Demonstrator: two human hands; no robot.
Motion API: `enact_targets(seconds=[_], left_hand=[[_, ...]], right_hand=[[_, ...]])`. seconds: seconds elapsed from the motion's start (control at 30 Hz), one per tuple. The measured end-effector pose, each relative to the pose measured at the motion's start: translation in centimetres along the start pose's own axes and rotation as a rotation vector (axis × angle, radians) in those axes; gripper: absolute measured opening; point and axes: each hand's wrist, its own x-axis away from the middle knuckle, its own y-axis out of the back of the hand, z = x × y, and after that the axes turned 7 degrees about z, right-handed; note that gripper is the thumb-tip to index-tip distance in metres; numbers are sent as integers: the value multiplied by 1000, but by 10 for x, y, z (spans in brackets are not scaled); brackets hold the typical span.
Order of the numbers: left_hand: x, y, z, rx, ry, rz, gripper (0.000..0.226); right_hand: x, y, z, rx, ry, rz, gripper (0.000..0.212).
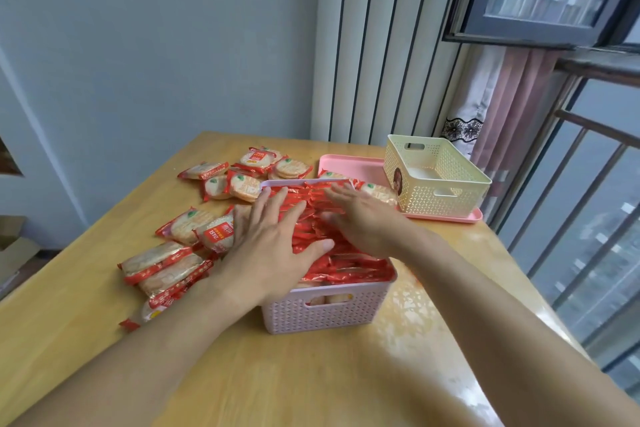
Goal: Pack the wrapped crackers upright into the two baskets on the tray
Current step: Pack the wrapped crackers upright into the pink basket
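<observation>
Pink basket [325, 312] near on the counter [311, 378] looks packed full of upright crackers [346, 270]; left hand [273, 239] and right hand [363, 218] press flat, fingers spread, on top. Cream basket [440, 198] on the tray [346, 165] stands empty, loose packets [187, 229] left.

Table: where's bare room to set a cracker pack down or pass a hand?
Free: the near table strip in front of the pink basket, and the cream basket, which looks empty inside. The pink tray shows a bare far-left corner. Crowded: loose packs fill the table left of the pink basket, whose top both hands, left hand and right hand, cover.
</observation>
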Motion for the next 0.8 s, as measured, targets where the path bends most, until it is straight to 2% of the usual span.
enact_targets(seconds=[0.07,0.1,0.2,0.3,0.37,0.43,0.47,0.53,0.6,0.67,0.7,0.73,0.8], left_hand=[[0,3,0,45,1,104,98],[-1,4,1,124,-2,120,103],[-8,8,5,420,37,10,99],[-27,12,12,491,91,-104,82],[-40,14,15,473,92,-171,73],[-52,16,22,522,152,-174,68],[-56,16,26,528,188,-159,67],[-61,17,33,570,255,-153,62],[-65,22,36,729,316,-155,53],[-65,27,38,841,371,-118,34],[-67,30,39,813,378,-100,21],[-69,30,44,748,366,-80,18],[-73,31,52,620,356,-52,22]], right_hand=[[-5,-7,3,98,-14,157,53],[-5,-7,3,126,-16,176,48],[-10,7,7,119,-24,93,37],[-28,9,5,111,-15,-107,40],[-39,3,3,81,-39,-19,44],[-44,-3,-2,131,-68,140,41],[-45,-1,-3,108,-76,161,38],[-46,13,-3,53,-66,102,34],[-51,27,-10,-17,-84,-57,31],[-61,35,-30,-69,-146,-170,35],[-65,36,-41,-58,-192,-164,38],[-71,35,-52,-28,-245,-108,41],[-77,29,-69,33,-336,110,45]])
